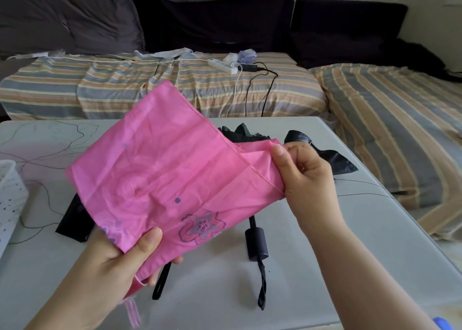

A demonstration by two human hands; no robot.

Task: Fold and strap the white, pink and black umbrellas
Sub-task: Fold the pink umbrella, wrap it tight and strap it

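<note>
Two hands, three umbrellas in view, counted as one pink, one black, one white. Pink umbrella [160,169], canopy spread as a flat folded panel with purple flower prints and dots, held above the worktop [312,267] between both hands. Left hand [117,257] at the lower end, thumb on top and fingers [178,259] curled beneath, gripping the fabric. Right hand [305,172] at the far edge, thumb and fingers pinching a fabric corner. Black umbrella [257,244] lying on the worktop under the pink one, canopy crumpled, one cylindrical handle with one wrist loop pointing toward the viewer; a second black strap loop [161,283] showing below the left hand, its owner unclear. White umbrella [10,197], dotted, partly cut off at the left edge. Worktop pale grey with thin dark line drawings. Behind it, a sofa bed [175,89] under a striped sheet, dark cushions [75,21] along the back, one white power strip [222,65] with cables. No legible writing or brand marks.
</note>
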